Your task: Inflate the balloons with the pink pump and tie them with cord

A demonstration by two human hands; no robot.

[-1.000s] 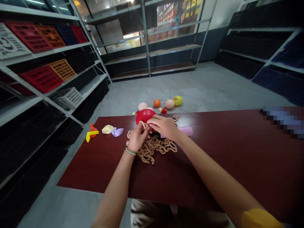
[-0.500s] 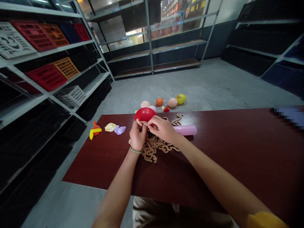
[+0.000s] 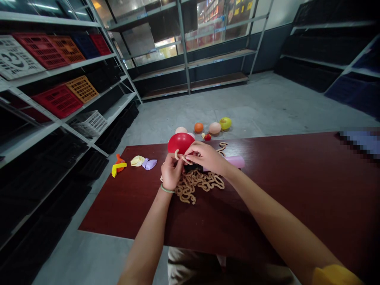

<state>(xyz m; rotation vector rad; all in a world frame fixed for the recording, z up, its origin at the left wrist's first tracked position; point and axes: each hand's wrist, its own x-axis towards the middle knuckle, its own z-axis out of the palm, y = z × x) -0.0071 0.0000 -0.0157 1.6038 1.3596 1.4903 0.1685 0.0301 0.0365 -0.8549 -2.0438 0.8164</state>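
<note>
Red balloon (image 3: 180,143) sat just above a tangled tan cord (image 3: 198,183) on the table (image 3: 267,190). You had your left hand (image 3: 171,172) and right hand (image 3: 206,157) pinched narrowly on a loop of cord against the balloon's lower edge; that loop seemed to need working next.

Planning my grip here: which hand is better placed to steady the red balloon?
Probably the left hand: it sits right below the red balloon, while the right hand looks occupied, pinching the tan cord.
</note>
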